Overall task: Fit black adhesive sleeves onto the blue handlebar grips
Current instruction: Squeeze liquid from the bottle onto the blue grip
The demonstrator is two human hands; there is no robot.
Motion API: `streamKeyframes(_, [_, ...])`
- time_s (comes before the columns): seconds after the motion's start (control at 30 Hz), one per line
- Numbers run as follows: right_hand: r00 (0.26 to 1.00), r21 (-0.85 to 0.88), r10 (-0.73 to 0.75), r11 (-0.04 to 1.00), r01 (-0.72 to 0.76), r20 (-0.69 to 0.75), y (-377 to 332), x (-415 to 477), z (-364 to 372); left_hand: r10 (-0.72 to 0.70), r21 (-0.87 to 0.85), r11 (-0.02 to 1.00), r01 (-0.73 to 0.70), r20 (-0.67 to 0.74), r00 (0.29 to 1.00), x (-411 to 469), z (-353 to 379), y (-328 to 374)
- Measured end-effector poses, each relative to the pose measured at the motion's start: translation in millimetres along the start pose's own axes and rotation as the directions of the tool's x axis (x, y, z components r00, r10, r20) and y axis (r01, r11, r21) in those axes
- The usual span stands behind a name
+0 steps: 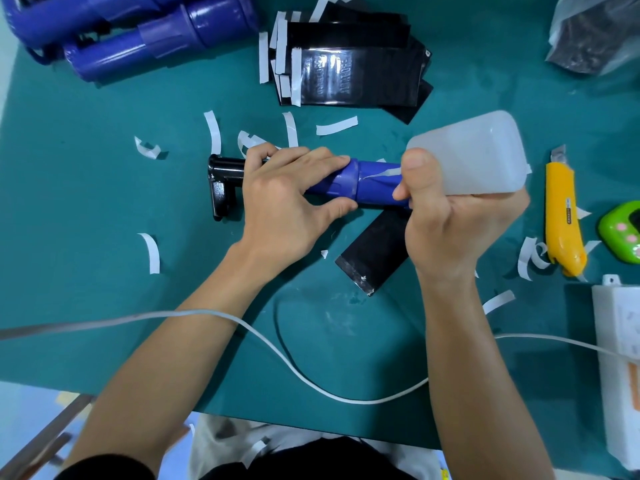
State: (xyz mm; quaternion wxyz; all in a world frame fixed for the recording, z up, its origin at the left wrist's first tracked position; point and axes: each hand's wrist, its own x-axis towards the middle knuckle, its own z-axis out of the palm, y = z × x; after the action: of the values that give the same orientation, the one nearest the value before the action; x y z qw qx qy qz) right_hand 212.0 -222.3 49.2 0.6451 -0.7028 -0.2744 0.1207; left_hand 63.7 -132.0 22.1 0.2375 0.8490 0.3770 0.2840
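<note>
Glossy blue grip [367, 185], cylindrical with a raised collar, lies in the middle of the green mat [104, 209]. One end sits inside the curled left hand [287, 202]; the right hand [450, 226] grips a cloudy plastic bottle [481, 154] over a flat black sleeve [374, 252].

We look almost straight down from a single wide-angle camera worn on the head, facing forward over a green table [86, 209]. The view is close: the left forearm [166, 358] and right forearm [467, 358] run up from the bottom edge. Just above the frame's centre, the left hand [284, 202] clasps a blue grip [374, 185] and the right hand [450, 223] holds a white bottle [478, 154]. The table's near edge crosses the lower frame, the wearer's lap [311, 455] beneath it.
</note>
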Motion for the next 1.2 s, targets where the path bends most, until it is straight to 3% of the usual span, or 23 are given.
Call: streamKeyframes(1.2, [1.000,-0.022,0.007,1.000,-0.008,-0.027,-1,9,-11,0.000,0.008,1.000,0.000,0.012,1.000,0,0,-2])
